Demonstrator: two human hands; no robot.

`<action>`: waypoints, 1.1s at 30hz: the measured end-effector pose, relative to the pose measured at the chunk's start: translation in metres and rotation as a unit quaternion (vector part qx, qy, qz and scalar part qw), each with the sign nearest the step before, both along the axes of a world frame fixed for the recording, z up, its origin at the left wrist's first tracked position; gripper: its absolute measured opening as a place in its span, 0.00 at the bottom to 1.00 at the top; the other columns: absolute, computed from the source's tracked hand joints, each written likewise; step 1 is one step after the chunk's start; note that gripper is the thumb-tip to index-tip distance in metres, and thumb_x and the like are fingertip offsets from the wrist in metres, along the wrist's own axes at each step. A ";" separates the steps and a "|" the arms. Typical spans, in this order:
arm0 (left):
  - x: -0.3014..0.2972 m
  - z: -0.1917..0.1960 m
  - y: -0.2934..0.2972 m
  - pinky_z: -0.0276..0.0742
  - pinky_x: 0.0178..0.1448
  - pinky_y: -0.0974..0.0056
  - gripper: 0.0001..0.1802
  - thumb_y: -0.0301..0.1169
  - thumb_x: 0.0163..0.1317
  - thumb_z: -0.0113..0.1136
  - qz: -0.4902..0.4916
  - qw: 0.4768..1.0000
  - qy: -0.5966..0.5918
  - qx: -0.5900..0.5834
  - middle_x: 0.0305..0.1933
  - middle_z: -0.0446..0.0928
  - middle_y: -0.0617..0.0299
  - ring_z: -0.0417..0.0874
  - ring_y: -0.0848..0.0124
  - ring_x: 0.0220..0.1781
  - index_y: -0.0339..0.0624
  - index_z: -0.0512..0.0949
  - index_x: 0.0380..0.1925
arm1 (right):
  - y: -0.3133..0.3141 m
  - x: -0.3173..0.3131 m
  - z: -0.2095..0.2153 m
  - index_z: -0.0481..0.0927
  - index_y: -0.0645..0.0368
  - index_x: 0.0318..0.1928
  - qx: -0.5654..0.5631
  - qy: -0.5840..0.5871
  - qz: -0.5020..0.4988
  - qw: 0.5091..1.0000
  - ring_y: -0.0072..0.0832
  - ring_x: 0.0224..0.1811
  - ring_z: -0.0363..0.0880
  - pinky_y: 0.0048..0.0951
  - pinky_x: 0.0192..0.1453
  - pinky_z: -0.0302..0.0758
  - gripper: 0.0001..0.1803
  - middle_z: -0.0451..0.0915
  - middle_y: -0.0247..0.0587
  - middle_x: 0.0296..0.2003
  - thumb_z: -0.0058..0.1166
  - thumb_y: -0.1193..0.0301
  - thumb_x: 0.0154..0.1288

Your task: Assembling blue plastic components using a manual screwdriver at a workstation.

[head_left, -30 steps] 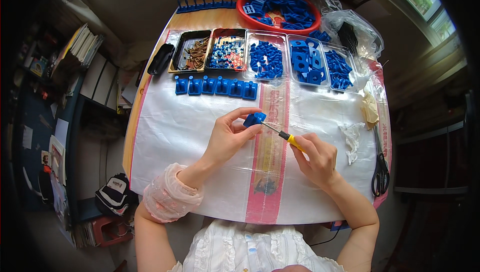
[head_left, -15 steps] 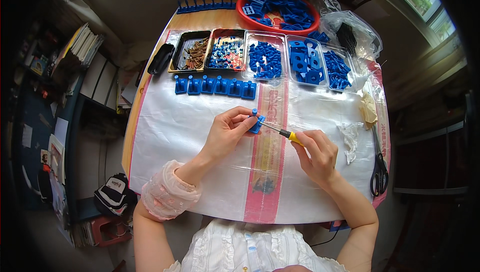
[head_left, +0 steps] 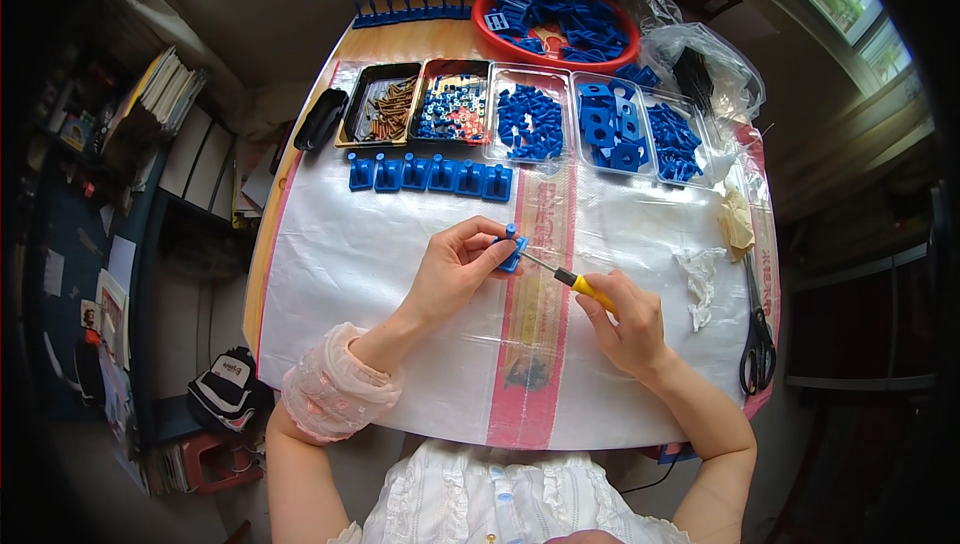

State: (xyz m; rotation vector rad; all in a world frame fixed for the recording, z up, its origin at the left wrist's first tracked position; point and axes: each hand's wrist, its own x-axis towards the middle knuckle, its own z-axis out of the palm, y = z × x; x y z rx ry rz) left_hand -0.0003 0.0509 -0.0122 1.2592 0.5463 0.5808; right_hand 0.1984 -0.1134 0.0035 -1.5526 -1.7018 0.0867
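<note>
Between the thumb and fingers of my left hand [head_left: 456,262] is a small blue plastic part [head_left: 514,250] with a square base and a short post. My right hand [head_left: 628,324] is wrapped round the yellow and black handle of a screwdriver [head_left: 590,291]. Its metal shaft slants up to the left, and the tip meets the blue part; whether it sits in a screw is too small to tell. Beyond my hands stands a row of several similar blue parts [head_left: 441,174], each with an upright post.
Along the back lie a tray of brass-coloured screws [head_left: 390,109], a tray of small nuts [head_left: 455,104], and clear trays of blue pieces [head_left: 530,119]. Behind them sits a red basin [head_left: 625,52]. Black scissors [head_left: 758,349], crumpled tissue [head_left: 700,284] and a plastic bag [head_left: 735,74] lie at the right.
The screwdriver handle and my right hand have moved slightly down, and the handle has turned in my fingers. My left hand keeps the blue part at nearly the same place.
</note>
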 end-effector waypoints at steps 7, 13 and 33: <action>0.000 0.006 0.000 0.85 0.45 0.70 0.08 0.30 0.74 0.60 0.001 1.000 0.007 -0.023 0.41 0.87 0.58 0.88 0.73 0.41 0.40 0.80 0.48 | 0.004 0.003 0.006 0.82 0.63 0.45 0.088 -0.136 -0.019 0.987 0.32 0.21 0.77 0.32 0.22 0.70 0.13 0.79 0.38 0.27 0.67 0.76 0.60; 0.001 0.004 -0.001 0.85 0.44 0.71 0.08 0.30 0.74 0.60 -0.005 0.999 0.000 -0.034 0.41 0.87 0.58 0.88 0.74 0.40 0.39 0.80 0.47 | 0.002 0.000 0.006 0.82 0.63 0.46 0.105 -0.130 -0.007 0.986 0.28 0.20 0.76 0.30 0.19 0.68 0.15 0.79 0.38 0.27 0.68 0.77 0.59; -0.001 0.004 0.004 0.86 0.41 0.73 0.08 0.29 0.72 0.61 -0.028 0.999 0.021 -0.022 0.40 0.87 0.58 0.89 0.73 0.37 0.36 0.80 0.45 | -0.003 -0.006 0.007 0.81 0.64 0.41 -0.072 0.126 -0.010 0.989 0.35 0.24 0.84 0.31 0.25 0.75 0.08 0.84 0.46 0.30 0.66 0.78 0.63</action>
